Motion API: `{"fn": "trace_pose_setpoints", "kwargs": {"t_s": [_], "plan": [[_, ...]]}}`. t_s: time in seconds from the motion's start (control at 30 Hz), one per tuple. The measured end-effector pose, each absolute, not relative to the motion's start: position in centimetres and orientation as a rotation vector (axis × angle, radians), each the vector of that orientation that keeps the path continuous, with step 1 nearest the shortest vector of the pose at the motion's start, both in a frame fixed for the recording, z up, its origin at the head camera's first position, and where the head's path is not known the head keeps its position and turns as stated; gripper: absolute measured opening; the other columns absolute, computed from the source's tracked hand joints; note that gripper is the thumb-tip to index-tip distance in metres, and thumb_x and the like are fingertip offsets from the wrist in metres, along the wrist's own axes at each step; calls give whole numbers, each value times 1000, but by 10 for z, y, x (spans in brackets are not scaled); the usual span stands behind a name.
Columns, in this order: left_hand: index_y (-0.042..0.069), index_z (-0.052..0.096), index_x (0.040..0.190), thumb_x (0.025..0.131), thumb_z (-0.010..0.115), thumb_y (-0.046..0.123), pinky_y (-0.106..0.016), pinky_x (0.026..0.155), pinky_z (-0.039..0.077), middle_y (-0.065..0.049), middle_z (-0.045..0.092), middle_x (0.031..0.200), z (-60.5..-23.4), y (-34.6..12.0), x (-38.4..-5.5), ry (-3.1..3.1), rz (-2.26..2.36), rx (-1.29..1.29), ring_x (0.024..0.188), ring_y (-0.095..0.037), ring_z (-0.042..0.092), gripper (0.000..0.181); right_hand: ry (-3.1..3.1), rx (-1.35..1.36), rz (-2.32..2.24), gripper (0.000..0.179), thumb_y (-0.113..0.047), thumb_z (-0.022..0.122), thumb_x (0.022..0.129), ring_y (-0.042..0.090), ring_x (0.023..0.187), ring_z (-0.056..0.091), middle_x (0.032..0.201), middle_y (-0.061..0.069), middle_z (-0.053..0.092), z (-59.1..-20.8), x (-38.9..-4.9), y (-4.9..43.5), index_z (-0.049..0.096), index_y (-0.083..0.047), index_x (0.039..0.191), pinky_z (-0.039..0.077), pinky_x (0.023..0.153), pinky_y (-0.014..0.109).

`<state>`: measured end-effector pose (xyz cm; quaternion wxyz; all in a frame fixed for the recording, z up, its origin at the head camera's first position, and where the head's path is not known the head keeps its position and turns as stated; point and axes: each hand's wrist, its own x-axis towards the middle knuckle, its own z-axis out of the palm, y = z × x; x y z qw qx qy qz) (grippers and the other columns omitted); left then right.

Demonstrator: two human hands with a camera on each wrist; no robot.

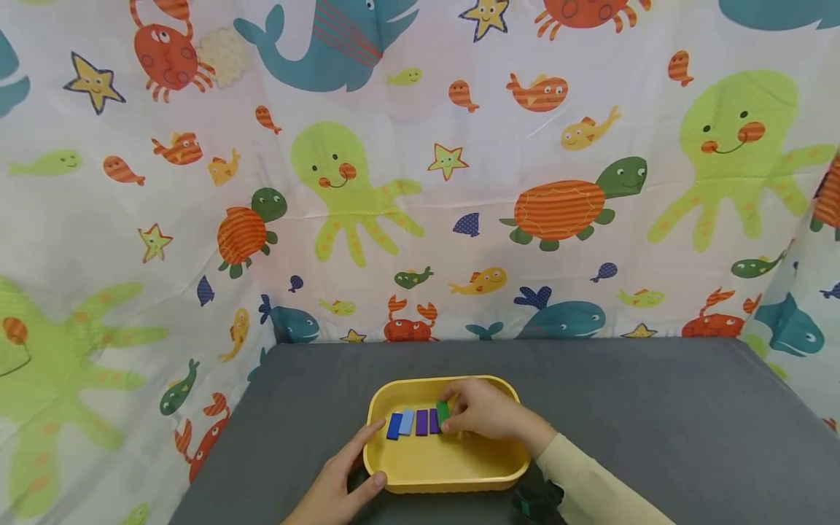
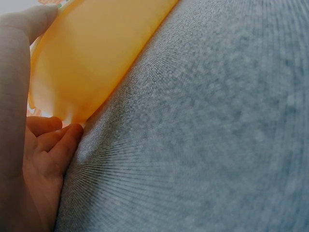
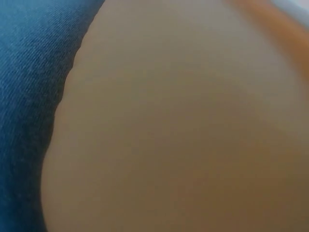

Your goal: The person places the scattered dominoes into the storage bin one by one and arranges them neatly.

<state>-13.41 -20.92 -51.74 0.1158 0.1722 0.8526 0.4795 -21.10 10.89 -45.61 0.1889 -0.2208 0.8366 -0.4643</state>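
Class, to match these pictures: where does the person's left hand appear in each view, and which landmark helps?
Head: the left hand is at the bottom, left of centre.
Left wrist: it runs down the left edge.
Right wrist: it is not in this view.
Landmark: the yellow tray, shared by the head and left wrist views, where this hand touches it.

A curtained nook, room kind unclear: cloth [image 1: 394, 157] with cartoon sea animals [image 1: 558, 210] backs and flanks a grey worktop [image 1: 656, 423].
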Motion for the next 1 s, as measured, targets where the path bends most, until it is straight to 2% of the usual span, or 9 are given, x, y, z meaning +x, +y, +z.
{"fn": "trace_pose_setpoints", "kwargs": {"t_s": [0.17, 0.4, 0.6, 0.8, 1.0], "plan": [[24, 37, 171, 114, 61, 40, -48, 117, 47, -15, 35, 175, -520, -209, -134, 2465, 1430, 496, 157, -40, 40, 65, 2387, -600, -1271, 41, -14, 88, 94, 15, 58, 55, 74, 3, 66, -460, -211, 108, 71, 2, 127, 43, 54, 27], [24, 37, 171, 113, 62, 40, -36, 117, 46, -12, 37, 174, -518, -208, -134, 2487, 1407, 474, 157, -37, 40, 65, 2459, -588, -1214, 40, -12, 90, 92, 18, 67, 58, 76, 3, 65, -463, -212, 107, 73, 1, 125, 46, 60, 28], [23, 37, 171, 113, 62, 41, -44, 118, 46, -12, 37, 174, -518, -208, -133, 2504, 1388, 474, 157, -37, 41, 66, 2503, -602, -1147, 40, -12, 91, 91, 18, 69, 58, 77, 2, 64, -463, -213, 104, 74, 1, 125, 45, 62, 28], [26, 37, 171, 112, 64, 37, -18, 113, 38, -10, 37, 174, -521, -210, -135, 2494, 1440, 520, 158, -34, 39, 66, 2548, -596, -1101, 40, -13, 92, 90, 19, 70, 58, 76, 2, 64, -463, -214, 105, 76, 1, 125, 44, 63, 29], [27, 37, 171, 112, 65, 36, -15, 111, 36, -9, 37, 174, -524, -212, -137, 2496, 1456, 549, 157, -35, 39, 66, 2541, -622, -1088, 39, -14, 92, 89, 18, 73, 59, 78, 1, 64, -466, -215, 103, 76, 0, 122, 48, 68, 31]]}}
